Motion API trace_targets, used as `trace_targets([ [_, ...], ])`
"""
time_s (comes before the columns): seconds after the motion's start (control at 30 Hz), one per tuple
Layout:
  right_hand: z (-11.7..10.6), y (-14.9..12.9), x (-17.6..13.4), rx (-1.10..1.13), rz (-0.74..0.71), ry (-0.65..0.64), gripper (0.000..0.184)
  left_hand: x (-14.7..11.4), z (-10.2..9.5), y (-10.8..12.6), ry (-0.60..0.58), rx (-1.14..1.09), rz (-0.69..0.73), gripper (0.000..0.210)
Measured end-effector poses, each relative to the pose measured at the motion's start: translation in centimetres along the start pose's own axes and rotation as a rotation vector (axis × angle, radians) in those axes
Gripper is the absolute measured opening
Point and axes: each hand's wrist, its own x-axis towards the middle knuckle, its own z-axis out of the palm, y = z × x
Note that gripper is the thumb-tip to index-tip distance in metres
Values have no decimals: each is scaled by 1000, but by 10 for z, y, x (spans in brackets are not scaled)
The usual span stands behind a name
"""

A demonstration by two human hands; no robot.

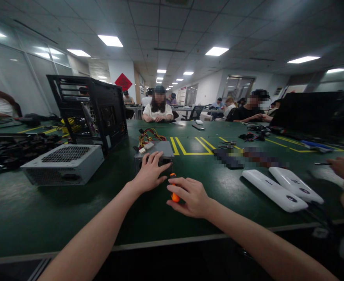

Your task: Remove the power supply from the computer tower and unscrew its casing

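Note:
A grey computer power supply (167, 147) stands on the green table in front of me, with a bundle of coloured cables (151, 134) and white plugs on its far side. My left hand (151, 171) lies over its top and near face, fingers spread and thumb pointing right. Just right of it, my right hand (191, 195) has its fingers around an orange and black screwdriver (175, 196). The screwdriver is roughly in line with the near face of the power supply; its tip is hidden, so contact cannot be told.
To the left are a second power supply (65, 164) and a black open computer case (101, 109). Two white power banks (274, 189) lie right, near a co-worker's hand (343, 169). A dark monitor (312, 115) stands far right. Another person (158, 107) sits opposite.

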Motion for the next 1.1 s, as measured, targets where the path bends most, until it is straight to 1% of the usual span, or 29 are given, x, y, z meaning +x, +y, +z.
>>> trace_targets([
  [0.1, 2, 2, -1, 39, 37, 66, 29, 0, 1, -1, 6, -6, 1, 47],
  [0.17, 3, 2, -2, 52, 49, 63, 31, 0, 2, -1, 9, -8, 0, 48],
  [0.33, 0, 0, 0, 26, -15, -83, 33, 0, 2, -1, 7, 7, 0, 46],
  [0.4, -1, -1, 1, 10, -35, -113, 33, 0, 1, -1, 2, 18, 5, 46],
  [0.5, 1, -1, 1, 4, -45, -74, 32, 0, 1, 0, -2, 31, 4, 46],
  [0.6, 5, 1, -1, 58, -10, 3, 34, 0, 1, -1, -10, 27, 0, 47],
  [0.67, 6, 1, -2, 100, 17, 23, 37, 0, 1, -1, -14, 22, 4, 48],
  [0.77, 4, 0, -3, 115, 19, -38, 36, 0, 1, -1, -11, 27, 7, 48],
  [0.87, 2, -2, -1, 64, -27, -113, 35, 0, 1, 0, -10, 31, 2, 47],
  [0.97, 3, -2, 1, 24, -69, -131, 33, -1, 0, 0, -11, 32, 1, 48],
  [1.1, 7, 0, 0, 31, -52, -130, 35, -1, 0, -1, -6, 41, 8, 47],
])
